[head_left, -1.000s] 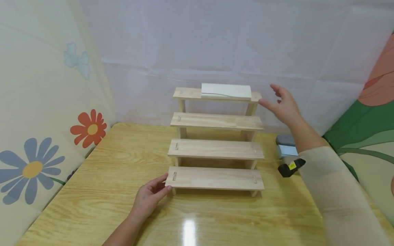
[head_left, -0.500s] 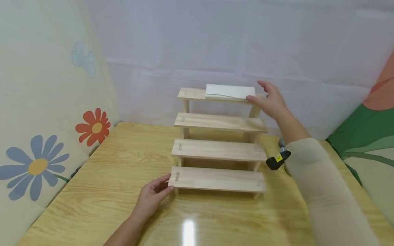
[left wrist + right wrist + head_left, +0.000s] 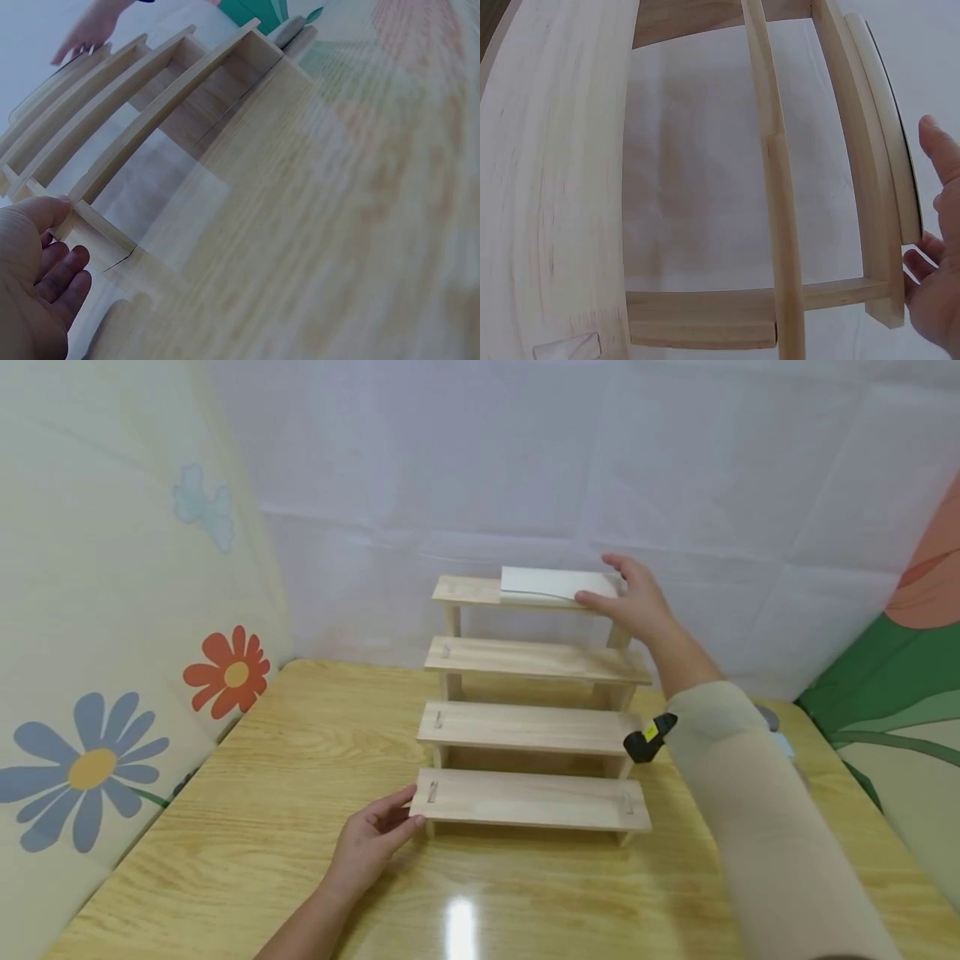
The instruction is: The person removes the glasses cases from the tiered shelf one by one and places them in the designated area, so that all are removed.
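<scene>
A four-tier wooden step shelf (image 3: pixel 534 731) stands on the table. My left hand (image 3: pixel 367 843) grips the left end of its lowest board, with the thumb at the front corner. In the left wrist view the thumb of my left hand (image 3: pixel 37 277) meets the board's corner and the other fingers curl beneath. On the right part of the top board lies a long white case (image 3: pixel 551 582) with a curved seam along its front. My right hand (image 3: pixel 633 602) is at the case's right end, thumb and fingers spread. In the right wrist view its thumb (image 3: pixel 939 146) stands apart from the case.
The wood-grain table (image 3: pixel 300 752) reaches a pale cloth backdrop (image 3: pixel 420 460). Behind the right sleeve, a light blue item (image 3: pixel 783 745) and a dark grey one (image 3: pixel 768 718) are partly hidden. A flower-printed panel (image 3: pixel 97 610) borders the left side.
My right hand has moved left, from beyond the top board's right end to the end of the white case. The left hand keeps its hold on the lowest board. The view has shifted slightly.
</scene>
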A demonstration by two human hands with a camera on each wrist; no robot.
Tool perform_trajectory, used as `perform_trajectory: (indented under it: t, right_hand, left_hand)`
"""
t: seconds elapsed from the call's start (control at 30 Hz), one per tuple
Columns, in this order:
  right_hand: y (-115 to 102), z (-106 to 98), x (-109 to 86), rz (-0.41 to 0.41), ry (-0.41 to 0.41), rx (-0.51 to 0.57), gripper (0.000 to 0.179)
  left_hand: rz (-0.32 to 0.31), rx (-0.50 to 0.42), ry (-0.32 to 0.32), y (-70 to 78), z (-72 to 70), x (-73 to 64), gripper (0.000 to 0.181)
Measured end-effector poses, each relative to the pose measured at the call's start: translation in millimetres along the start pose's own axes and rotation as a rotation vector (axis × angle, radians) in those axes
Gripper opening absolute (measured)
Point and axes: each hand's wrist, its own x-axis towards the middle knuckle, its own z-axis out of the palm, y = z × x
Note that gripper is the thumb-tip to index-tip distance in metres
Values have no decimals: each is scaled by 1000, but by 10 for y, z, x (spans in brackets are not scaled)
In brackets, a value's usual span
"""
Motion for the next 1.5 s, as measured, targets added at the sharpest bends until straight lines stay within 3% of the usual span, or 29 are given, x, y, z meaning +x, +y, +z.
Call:
perform_trajectory:
  t: [0.8, 1.13, 1.5]
  right_hand:
    - [-52, 96, 117, -50, -35, -186, 80]
    - [-46, 116, 80, -30, -34, -199, 77]
    - [-28, 172, 77, -36, 19, -150, 73]
  left_hand:
    - [-14, -7, -9, -6, -2, 1, 47]
    - [-13, -3, -5, -1, -3, 3, 47]
    - [-4, 8, -3, -2, -7, 12, 47]
